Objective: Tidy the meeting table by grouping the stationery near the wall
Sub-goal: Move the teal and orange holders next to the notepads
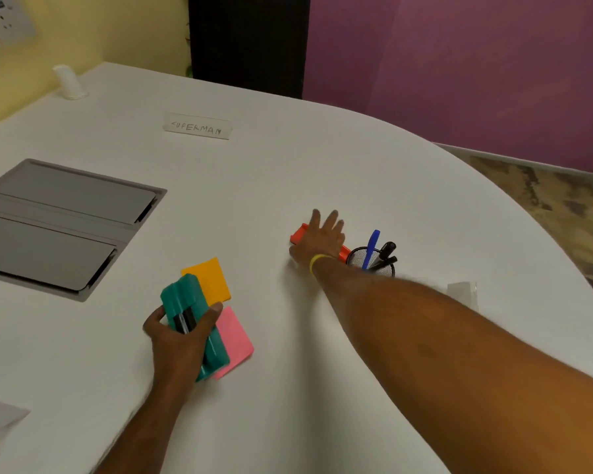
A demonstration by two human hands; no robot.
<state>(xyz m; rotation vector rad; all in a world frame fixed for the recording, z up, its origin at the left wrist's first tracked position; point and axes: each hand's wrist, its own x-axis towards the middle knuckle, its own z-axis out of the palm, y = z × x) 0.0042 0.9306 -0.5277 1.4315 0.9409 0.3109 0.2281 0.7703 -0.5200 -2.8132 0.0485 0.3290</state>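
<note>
While left hand (177,340) grips teal block (180,294) well left of mesh pen cup (356,258), right hand (322,242) rests spread-fingered on orange item (299,234), just left of cup

Soft, even indoor light leaves the white desk (322,172) matte and bright. Faint shadows hug the left hand (178,331) and the right hand (320,239), whose fingers are motion-blurred. The teal block (182,295) looks sharper. The desk's far edge bows, and the frame's corners smear.

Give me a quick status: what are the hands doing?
Left hand grips teal eraser, over orange note and pink note. Right hand flat on orange block, beside pen cup. Grey hatch lies to the left.
</note>
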